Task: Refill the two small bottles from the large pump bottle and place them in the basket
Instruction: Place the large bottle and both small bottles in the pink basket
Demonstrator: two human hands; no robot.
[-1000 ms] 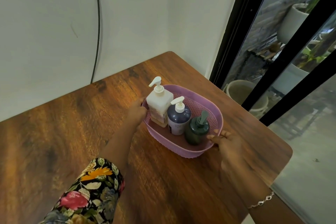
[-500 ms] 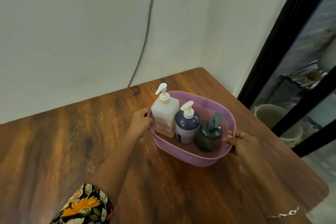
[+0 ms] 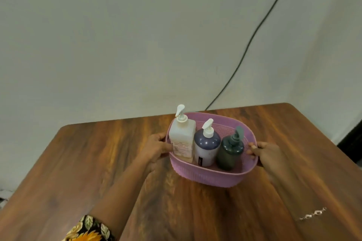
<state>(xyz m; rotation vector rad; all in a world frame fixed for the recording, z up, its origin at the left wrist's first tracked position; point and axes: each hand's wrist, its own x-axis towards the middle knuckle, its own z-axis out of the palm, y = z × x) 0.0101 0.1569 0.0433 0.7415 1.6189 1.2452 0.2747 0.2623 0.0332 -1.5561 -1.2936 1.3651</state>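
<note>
While upright, three bottles [image 3: 182, 139] [image 3: 206, 148] [image 3: 228, 155], one basket [image 3: 211, 176].

Single head-worn view, forward and down over the table [image 3: 78, 162] toward the wall [image 3: 117, 45].

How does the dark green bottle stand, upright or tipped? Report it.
Upright: the dark green bottle stands in the basket, pump on top.

- Sleeve [image 3: 89, 229] on the left arm: dark cloth printed with yellow-orange flowers and pale green leaves, ending partway along the forearm.
- Bracelet [image 3: 313, 213] on the right wrist: thin silvery chain of small links.
- Both bare: left hand [image 3: 156, 148], right hand [image 3: 269, 154].
</note>
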